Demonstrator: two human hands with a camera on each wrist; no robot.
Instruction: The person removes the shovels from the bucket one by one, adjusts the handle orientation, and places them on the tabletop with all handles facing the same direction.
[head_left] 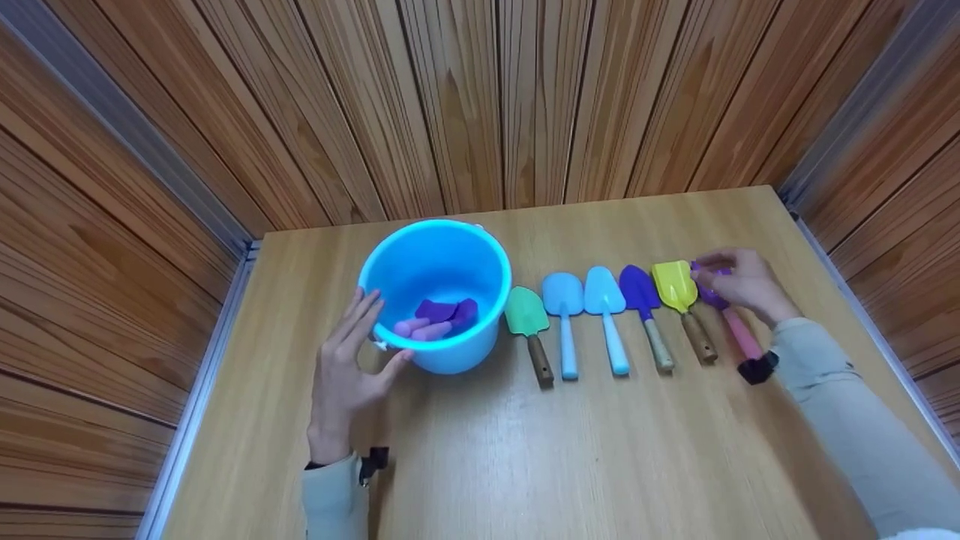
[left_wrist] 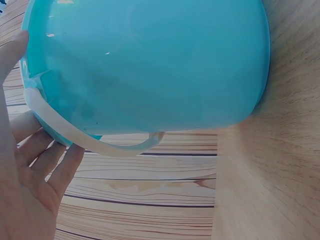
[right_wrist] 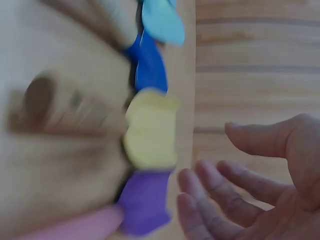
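One purple shovel [head_left: 738,330] with a pink handle, at the right end of the row on the table [head_left: 570,457]. Right hand [head_left: 739,285] is over its blade; in the right wrist view the fingers sit just off the blade's end, spread, with a clear gap to the thumb, pinching nothing. Can't tell if any fingertip touches the blade.

Row count: six shovels, side by side, handles toward the person. Next to the purple one: one yellow shovel [head_left: 677,287], one dark blue shovel [head_left: 640,291], two light blue shovels [head_left: 564,296], one green shovel [head_left: 527,311].

One blue bucket [head_left: 457,358], upright, left of the green shovel. Inside: purple pieces [head_left: 435,311] and two pink handles [head_left: 431,332]. Left hand [head_left: 346,375] is at the bucket's rim, fingers spread and fairly straight, touching it. One white bucket handle [left_wrist: 75,133] hangs outside.

Wood-plank walls [head_left: 465,97] around; two light sleeves [head_left: 832,405].
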